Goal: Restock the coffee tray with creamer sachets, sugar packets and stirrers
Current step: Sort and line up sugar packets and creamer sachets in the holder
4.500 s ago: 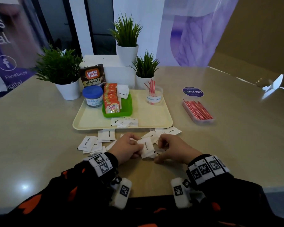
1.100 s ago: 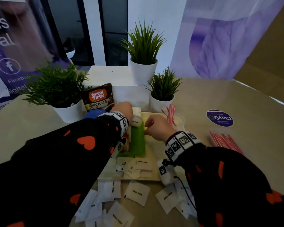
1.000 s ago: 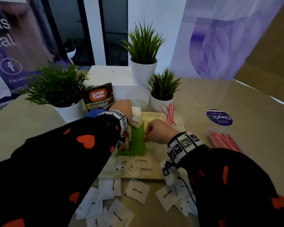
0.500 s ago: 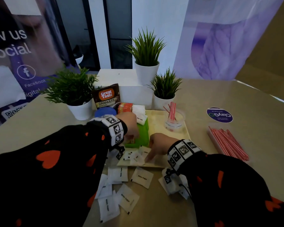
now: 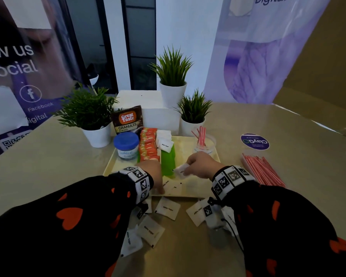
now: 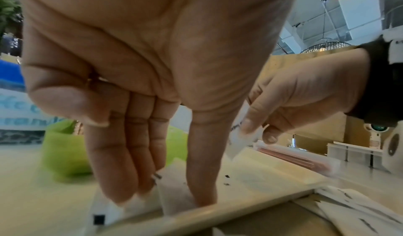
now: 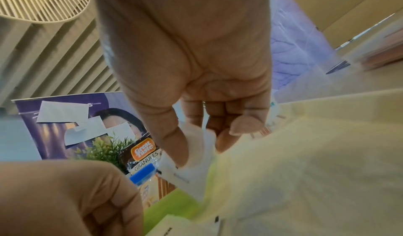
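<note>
On the cream tray (image 5: 185, 150) a green container (image 5: 168, 162) holds orange creamer sachets (image 5: 148, 144) and white sugar packets (image 5: 164, 140). A clear cup (image 5: 203, 144) with red-striped stirrers stands at the tray's back right. My left hand (image 5: 160, 188) reaches down at the tray's front edge. Its straight fingers and thumb (image 6: 163, 196) press on loose sugar packets (image 6: 174, 193) lying there. My right hand (image 5: 185, 168) hovers beside the green container and pinches one sugar packet (image 5: 181, 170) between thumb and fingers (image 7: 196, 153).
Several loose sugar packets (image 5: 167, 208) lie on the table before the tray. A clear box of red stirrers (image 5: 262, 170) sits to the right. A blue-lidded jar (image 5: 126, 144), a coffee pouch (image 5: 127, 120) and potted plants (image 5: 88, 114) crowd the tray's back and left.
Both hands drew back from the green container's far end to the tray's front. The right hand lifted one packet off the tray; the left came down on the packets there.
</note>
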`<state>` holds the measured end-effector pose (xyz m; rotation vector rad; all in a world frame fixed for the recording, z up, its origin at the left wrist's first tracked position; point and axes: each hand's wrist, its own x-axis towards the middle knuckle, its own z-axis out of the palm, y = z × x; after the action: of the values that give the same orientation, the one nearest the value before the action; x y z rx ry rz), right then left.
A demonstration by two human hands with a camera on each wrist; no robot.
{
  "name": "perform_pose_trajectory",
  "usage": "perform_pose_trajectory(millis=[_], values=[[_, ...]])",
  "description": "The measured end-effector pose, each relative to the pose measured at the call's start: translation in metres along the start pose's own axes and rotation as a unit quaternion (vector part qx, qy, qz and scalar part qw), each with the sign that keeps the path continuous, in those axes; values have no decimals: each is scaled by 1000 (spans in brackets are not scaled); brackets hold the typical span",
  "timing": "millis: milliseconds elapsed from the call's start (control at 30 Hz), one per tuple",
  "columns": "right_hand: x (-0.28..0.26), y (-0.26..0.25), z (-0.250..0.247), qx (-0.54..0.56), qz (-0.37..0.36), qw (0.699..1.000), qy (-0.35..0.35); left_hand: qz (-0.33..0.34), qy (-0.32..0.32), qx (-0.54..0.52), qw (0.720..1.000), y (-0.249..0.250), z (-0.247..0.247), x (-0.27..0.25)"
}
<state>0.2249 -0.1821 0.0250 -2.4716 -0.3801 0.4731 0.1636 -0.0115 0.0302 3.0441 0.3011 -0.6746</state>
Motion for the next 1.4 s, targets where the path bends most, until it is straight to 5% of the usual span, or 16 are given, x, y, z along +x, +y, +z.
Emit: perform_pose_trajectory(millis=[333,500,767,1067,1200,1300,1400], values=[[26,-10,-8,231,2,968,101,15,12,-90,996,-21,-1,4],[57,-24,-5,168,-32,976,132,14,61,-155,986,-38,-9,4],[110,-45,8,193,19,967,166,29,111,-304,946,-67,-17,11],[132,-50,32,23,2,988,154,25,152,-379,912,-82,-16,26],[136,-43,36,153,-22,964,216,23,171,-396,902,-83,-15,35],[126,-45,26,313,-63,934,161,21,191,-400,896,-78,-18,40],[111,-41,12,324,-85,940,70,23,207,-395,895,-69,-25,48]])
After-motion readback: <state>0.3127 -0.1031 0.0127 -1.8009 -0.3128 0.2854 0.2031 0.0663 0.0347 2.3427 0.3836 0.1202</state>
